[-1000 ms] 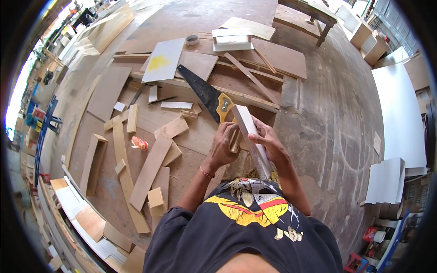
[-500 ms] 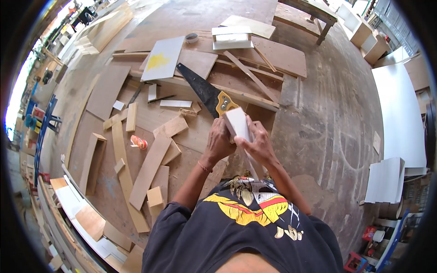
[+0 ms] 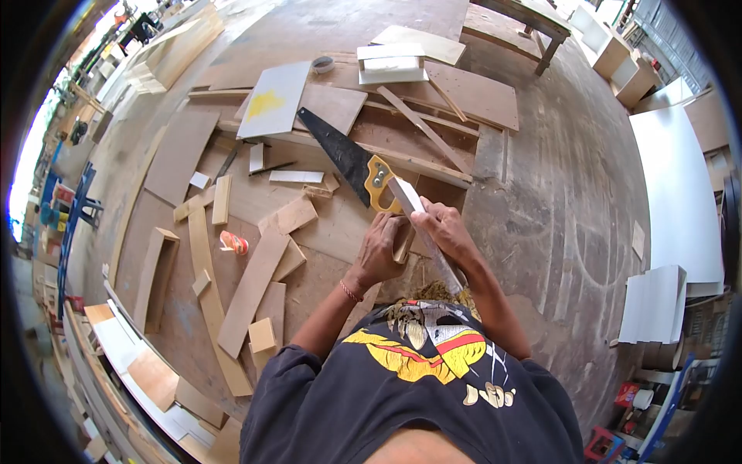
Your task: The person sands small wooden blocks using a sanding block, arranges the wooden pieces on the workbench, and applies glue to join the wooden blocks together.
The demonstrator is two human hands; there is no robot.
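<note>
My right hand (image 3: 446, 234) is closed around a long strip of board (image 3: 425, 232) with a white face and brown edge, tilted toward my chest. Just left of it, my left hand (image 3: 379, 251) is closed on a brown wood piece (image 3: 403, 238), which is partly hidden by the fingers. Beyond both hands lies a handsaw (image 3: 344, 155), its dark blade pointing away to the upper left. Its yellow handle sits close to the far end of the white-faced strip; whether they touch I cannot tell.
Wood offcuts (image 3: 253, 294) lie scattered on the left. A crumpled red and white packet (image 3: 233, 243) rests among them. Farther back are a yellow-stained white panel (image 3: 272, 100), a small round container (image 3: 323, 64) and a white box-shaped piece (image 3: 391, 63). White sheets (image 3: 680, 193) stand at right.
The white-faced strip has swung to the right and away from my left hand, staying in my right hand. The brown wood piece in my left hand now shows. The saw keeps its place.
</note>
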